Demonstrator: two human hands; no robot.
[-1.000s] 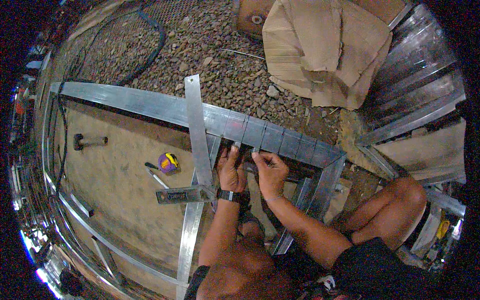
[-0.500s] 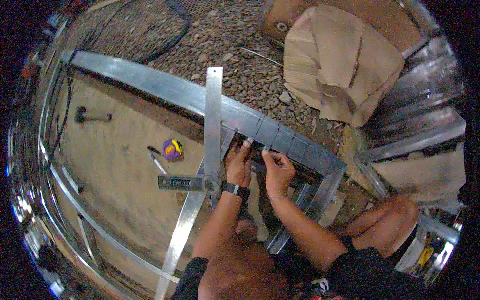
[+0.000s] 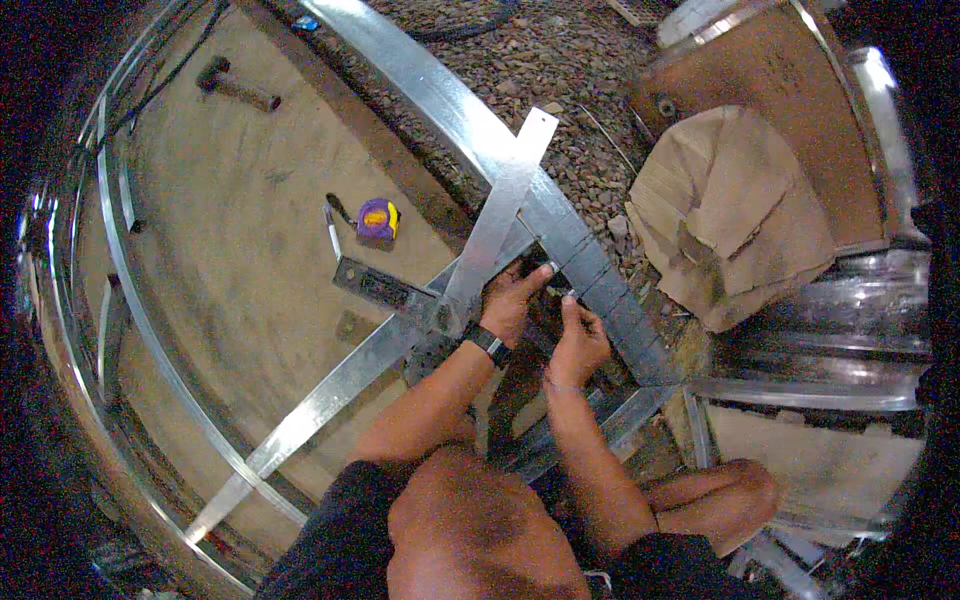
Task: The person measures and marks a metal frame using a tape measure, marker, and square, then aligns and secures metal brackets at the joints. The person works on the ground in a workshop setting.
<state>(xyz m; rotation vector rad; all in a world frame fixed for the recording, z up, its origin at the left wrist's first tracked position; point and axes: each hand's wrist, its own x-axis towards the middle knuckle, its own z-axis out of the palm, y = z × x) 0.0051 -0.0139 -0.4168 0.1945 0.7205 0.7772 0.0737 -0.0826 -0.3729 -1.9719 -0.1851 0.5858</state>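
Observation:
My left hand point(image 3: 508, 302), with a dark band on its wrist, is closed at the near edge of a marked galvanized metal bar point(image 3: 598, 265). Its thumb lies along that edge and its other fingers are partly hidden. Beside it, my right hand point(image 3: 582, 342) is closed in a pinch just off the same edge. What either hand holds is too small or hidden to make out. A try square, its steel blade point(image 3: 505, 205) crossing the bar and its dark stock point(image 3: 385, 285) pointing left, lies close to my left hand.
On the brown board at left are a purple and yellow tape measure point(image 3: 378, 220), a white marker point(image 3: 332, 230) and a hammer point(image 3: 238, 85). A long metal strip point(image 3: 300, 425) runs to the lower left. Gravel point(image 3: 560, 70), cardboard point(image 3: 740, 210) and shiny sheet metal point(image 3: 820, 310) lie beyond the bar.
The whole view has turned, so the bar now slopes more steeply and the hammer and tape measure appear higher. Both hands stay close together at the bar's edge.

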